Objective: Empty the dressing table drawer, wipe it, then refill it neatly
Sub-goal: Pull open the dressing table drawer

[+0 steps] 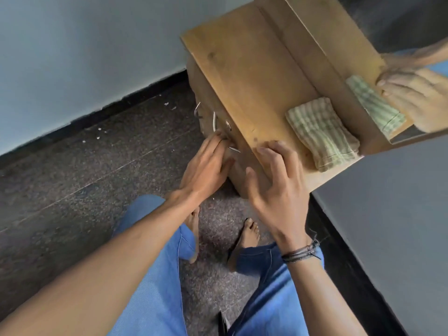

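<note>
Drawer front [238,178] is seen almost edge-on under the table top [242,76], so can't tell if it's pulled out, and the inside doesn't show. Left hand [206,166] blurs into the metal handle [234,149] at its 1 o'clock, hooked round it or just touching, no idea. Mirror [412,20] runs off the top and right edges, so what it reflects is cropped at 3 o'clock. Left forearm [97,275] and right forearm [322,294] both run off the bottom. Dark thing [222,323] at 6 o'clock is chopped by the edge, can't say what. White specks [99,134] around 10 o'clock, too small to tell
</note>
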Demonstrator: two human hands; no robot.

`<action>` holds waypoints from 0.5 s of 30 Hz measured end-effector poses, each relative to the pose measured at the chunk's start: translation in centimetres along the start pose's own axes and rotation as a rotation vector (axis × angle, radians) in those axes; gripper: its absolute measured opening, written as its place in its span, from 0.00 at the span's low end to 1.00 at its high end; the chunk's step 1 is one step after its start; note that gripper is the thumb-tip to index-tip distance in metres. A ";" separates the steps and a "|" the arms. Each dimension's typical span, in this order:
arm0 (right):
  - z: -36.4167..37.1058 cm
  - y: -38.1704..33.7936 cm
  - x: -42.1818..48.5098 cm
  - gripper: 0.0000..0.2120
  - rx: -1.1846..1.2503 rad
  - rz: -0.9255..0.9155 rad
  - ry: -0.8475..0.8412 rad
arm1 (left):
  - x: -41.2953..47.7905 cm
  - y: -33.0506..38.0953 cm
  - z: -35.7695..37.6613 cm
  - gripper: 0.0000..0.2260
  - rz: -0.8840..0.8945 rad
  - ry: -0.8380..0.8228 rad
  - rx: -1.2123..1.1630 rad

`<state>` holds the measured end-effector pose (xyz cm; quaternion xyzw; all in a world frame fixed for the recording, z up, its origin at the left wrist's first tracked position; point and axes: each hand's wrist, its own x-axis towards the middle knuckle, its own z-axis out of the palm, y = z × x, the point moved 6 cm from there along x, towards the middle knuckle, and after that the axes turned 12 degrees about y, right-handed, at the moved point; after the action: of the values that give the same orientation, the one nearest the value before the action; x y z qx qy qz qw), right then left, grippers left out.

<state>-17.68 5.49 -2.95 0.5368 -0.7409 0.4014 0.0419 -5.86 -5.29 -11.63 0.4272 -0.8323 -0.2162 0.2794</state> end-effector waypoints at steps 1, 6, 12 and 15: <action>-0.2 -0.1 0.0 0.15 0.015 -0.019 0.009 | -0.1 -0.2 0.1 0.17 -0.030 0.033 -0.013; -1.0 -1.0 -0.4 0.11 0.139 0.017 -0.016 | -1.5 -1.4 -1.1 0.15 -0.095 0.075 -0.064; -0.7 -4.8 -4.2 0.11 0.185 0.144 0.068 | -3.6 -3.7 -4.6 0.13 -0.128 -0.109 -0.008; 1.1 -6.3 -7.1 0.15 0.053 0.153 -0.006 | -5.6 -4.5 -5.9 0.12 -0.133 -0.156 0.054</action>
<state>-9.09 9.56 -3.70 0.4809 -0.7689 0.4214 -0.0054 3.28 -3.76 -11.46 0.4709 -0.8268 -0.2442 0.1871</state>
